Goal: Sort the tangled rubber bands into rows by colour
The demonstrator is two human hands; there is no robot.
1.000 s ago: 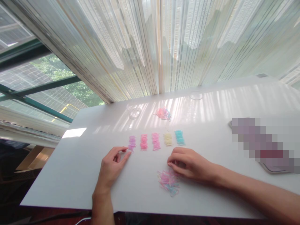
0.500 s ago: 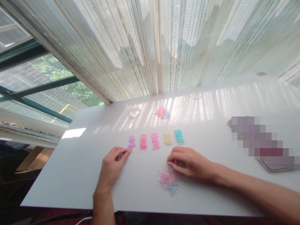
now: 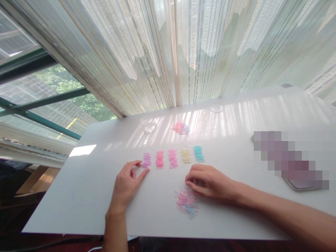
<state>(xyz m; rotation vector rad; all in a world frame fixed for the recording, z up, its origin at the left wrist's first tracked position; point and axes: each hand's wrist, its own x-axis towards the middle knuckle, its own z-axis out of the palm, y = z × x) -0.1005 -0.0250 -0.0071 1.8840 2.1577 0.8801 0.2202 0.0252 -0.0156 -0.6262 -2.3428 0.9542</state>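
Note:
My left hand (image 3: 126,182) rests on the table beside the purple stack of small elastic bands (image 3: 147,160), thumb and forefinger apart at its lower left side. To the right of that stack lie red-pink (image 3: 160,160), pink (image 3: 173,158), yellow (image 3: 186,156) and turquoise (image 3: 198,154) stacks in a row. My right hand (image 3: 211,181) is curled below the yellow and turquoise stacks, thumb and forefinger pinched together. Whatever is in the pinch is too small to make out. Just under it lies a loose pile of mixed-colour bands (image 3: 187,203).
A second mixed pile of bands (image 3: 181,128) lies farther back, between two clear round dishes or lids (image 3: 150,128) (image 3: 217,107). A pixelated flat phone-like object (image 3: 291,161) is at the right. Striped curtains (image 3: 162,52) hang behind the white table (image 3: 70,196).
My left thumb and forefinger have parted at the purple stack, where they were pinched before. My right hand stays pinched almost in place. The view has shifted slightly.

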